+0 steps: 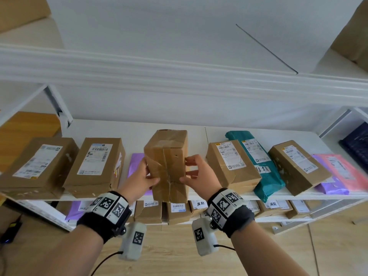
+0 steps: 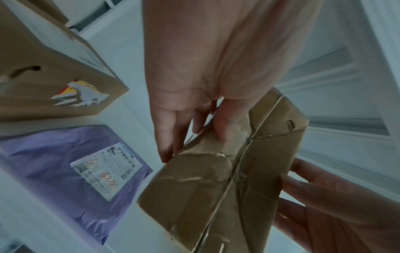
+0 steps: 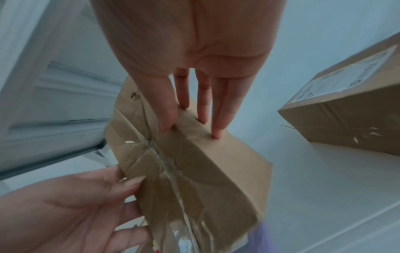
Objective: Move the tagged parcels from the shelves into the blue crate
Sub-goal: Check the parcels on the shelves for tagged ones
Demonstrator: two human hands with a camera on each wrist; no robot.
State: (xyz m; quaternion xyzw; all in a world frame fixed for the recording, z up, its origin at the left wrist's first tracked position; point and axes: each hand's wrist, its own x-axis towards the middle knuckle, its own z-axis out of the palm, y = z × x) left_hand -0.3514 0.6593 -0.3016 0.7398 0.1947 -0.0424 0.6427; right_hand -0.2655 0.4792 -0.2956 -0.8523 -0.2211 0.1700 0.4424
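Observation:
A brown taped cardboard parcel [image 1: 169,162] stands tipped up on end at the front edge of the white shelf [image 1: 223,196]. My left hand [image 1: 148,176] grips its left edge, thumb on the taped face and fingers behind. My right hand [image 1: 187,170] pinches its right edge. The left wrist view shows the parcel [image 2: 227,188] under my left hand [image 2: 194,147], with the right hand's fingers [image 2: 320,193] at its far side. In the right wrist view my right hand [image 3: 190,126] presses its fingertips on the parcel [image 3: 194,171]. No label shows on it. The blue crate is out of view.
Labelled brown boxes [image 1: 95,164] [image 1: 231,164] flank the parcel, with a purple bag [image 1: 137,164] behind my left hand. Further right lie a teal bag [image 1: 262,168] with a handwritten tag, another box [image 1: 296,166] and a pink bag [image 1: 342,170]. More parcels [image 1: 175,211] fill the lower shelf.

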